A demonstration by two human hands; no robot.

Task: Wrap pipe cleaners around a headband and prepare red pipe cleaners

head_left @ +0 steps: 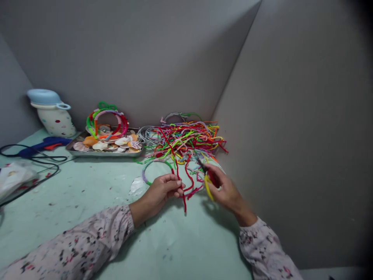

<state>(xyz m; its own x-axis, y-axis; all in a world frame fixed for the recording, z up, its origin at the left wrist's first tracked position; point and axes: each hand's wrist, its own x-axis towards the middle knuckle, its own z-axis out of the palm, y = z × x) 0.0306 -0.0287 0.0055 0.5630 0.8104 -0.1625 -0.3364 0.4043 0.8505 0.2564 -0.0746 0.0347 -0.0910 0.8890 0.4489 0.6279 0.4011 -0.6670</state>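
My left hand point(166, 189) pinches a red pipe cleaner point(185, 204), whose short end points down below the fingers. Beside those fingers is a ring point(148, 167) wrapped in green, purple and red. My right hand point(223, 186) is closed round scissors point(208, 187) with red and yellow handles; their dark blades point up and left towards the pile. Between the hands, a wavy red pipe cleaner point(190, 179) and some pink-red strands lie over the mat. A small whitish patch point(136, 186) shows left of my left hand.
Many coloured pipe cleaners point(189, 138) are heaped at the back. A metal tray point(107, 154) of shells bears wrapped rings point(96, 120). Farther left are a blue glue gun point(43, 145) with a black cord, a cup point(55, 116) and a plastic bag point(14, 179). Grey walls stand behind and right.
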